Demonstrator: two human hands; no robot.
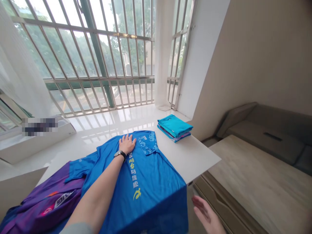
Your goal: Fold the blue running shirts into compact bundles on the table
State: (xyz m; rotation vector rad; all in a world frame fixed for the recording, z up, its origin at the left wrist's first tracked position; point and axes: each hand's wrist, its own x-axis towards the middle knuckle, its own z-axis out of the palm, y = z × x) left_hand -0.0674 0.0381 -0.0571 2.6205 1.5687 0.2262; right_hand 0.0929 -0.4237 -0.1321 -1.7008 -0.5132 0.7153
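A blue T-shirt (pixel 156 182) with white and yellow lettering lies spread on a white surface, its lower part hanging over the front edge. My left hand (pixel 127 144), a dark-strapped watch on its wrist, rests flat on the shirt with the fingers spread. To the right of the shirt and apart from it, my right hand (pixel 206 213) hovers beyond the front edge, its fingers stretched out and nothing in them. A purple garment (pixel 53 195) with printed marks lies at the left, partly under the blue shirt's sleeve and my left arm.
Several folded garments (pixel 174 126) form a stack near the right end of the white surface (pixel 200 159). A white box (pixel 36 139) stands at the left. Behind are a barred window and a white curtain (pixel 163 55). A bed-like wooden board (pixel 243 169) and grey sofa stand at right.
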